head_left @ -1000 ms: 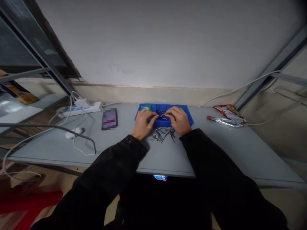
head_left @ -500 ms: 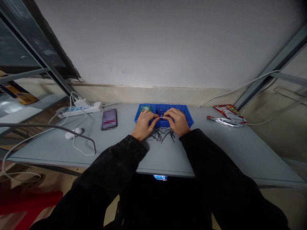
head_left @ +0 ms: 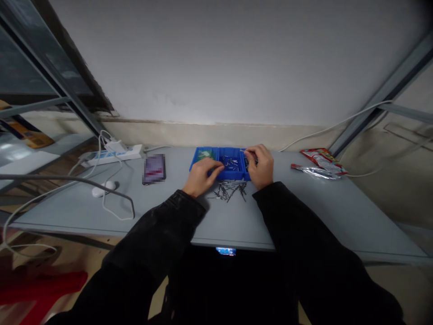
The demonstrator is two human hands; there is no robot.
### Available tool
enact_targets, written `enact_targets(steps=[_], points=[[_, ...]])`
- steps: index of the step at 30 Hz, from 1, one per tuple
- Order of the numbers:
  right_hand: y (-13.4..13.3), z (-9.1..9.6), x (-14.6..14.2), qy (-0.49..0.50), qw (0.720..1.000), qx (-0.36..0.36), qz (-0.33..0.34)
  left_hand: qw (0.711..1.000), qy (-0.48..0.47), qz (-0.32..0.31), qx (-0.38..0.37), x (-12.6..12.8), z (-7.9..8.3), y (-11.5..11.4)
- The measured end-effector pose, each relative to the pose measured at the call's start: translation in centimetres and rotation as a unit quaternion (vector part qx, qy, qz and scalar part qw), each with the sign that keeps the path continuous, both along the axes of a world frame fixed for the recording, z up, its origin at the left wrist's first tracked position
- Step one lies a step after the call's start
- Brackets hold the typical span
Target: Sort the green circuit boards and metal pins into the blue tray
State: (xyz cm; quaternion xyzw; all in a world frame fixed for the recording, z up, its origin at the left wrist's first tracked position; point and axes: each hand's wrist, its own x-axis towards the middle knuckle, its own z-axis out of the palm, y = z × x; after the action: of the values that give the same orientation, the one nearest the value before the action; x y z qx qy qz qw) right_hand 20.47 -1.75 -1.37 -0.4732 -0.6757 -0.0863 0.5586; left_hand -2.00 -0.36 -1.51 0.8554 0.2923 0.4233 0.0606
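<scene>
Two bare hands at a blue plastic parts tray (head_left: 217, 155) on a grey desk (head_left: 169, 212), seen with black sleeves reaching in from the near edge. The left hand (head_left: 203, 177) lies over the near side of the tray, fingers loosely curved toward the middle compartment; whether it holds anything cannot be told. The right hand (head_left: 260, 166) is over the right compartment, its fingertips (head_left: 249, 152) drawn together in a pinch; any nail between them is too small to make out.

Thin metal nails (head_left: 230, 164) lie scattered in the middle compartment, and a loose tangle of nails (head_left: 228, 191) lies on the desk just in front of the tray. A green object (head_left: 204, 154) sits in the left compartment.

Handling note: shanks this thin are best taken singly between the fingertips, kept low over the tray, while the other hand steadies the tray wall, so that none roll away or snag the tangle.

To the left, a pixelated phone (head_left: 154, 169) and a white power strip (head_left: 113, 155); to the right, crumpled foil packets (head_left: 318, 169).
</scene>
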Motion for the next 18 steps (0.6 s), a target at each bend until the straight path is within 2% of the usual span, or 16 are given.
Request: enact_targets(steps=[4, 8, 13, 18], points=[[0.48, -0.31, 0.46, -0.022, 0.998, -0.020, -0.047, 0.985, 0.142, -0.079, -0.056, 0.27, 0.03, -0.93], [0.62, -0.57, 0.32, -0.043, 0.998, -0.028, -0.045, 0.963, 0.245, -0.092, -0.059, 0.41, 0.00, -1.03], [0.51, -0.74, -0.22, -0.063, 0.997, -0.043, -0.033, 0.951, 0.288, -0.081, -0.081, 0.33, -0.24, -0.69], [0.51, -0.87, -0.42, -0.074, 0.996, -0.050, -0.020, 0.950, 0.296, -0.062, -0.075, 0.33, -0.58, -0.55]])
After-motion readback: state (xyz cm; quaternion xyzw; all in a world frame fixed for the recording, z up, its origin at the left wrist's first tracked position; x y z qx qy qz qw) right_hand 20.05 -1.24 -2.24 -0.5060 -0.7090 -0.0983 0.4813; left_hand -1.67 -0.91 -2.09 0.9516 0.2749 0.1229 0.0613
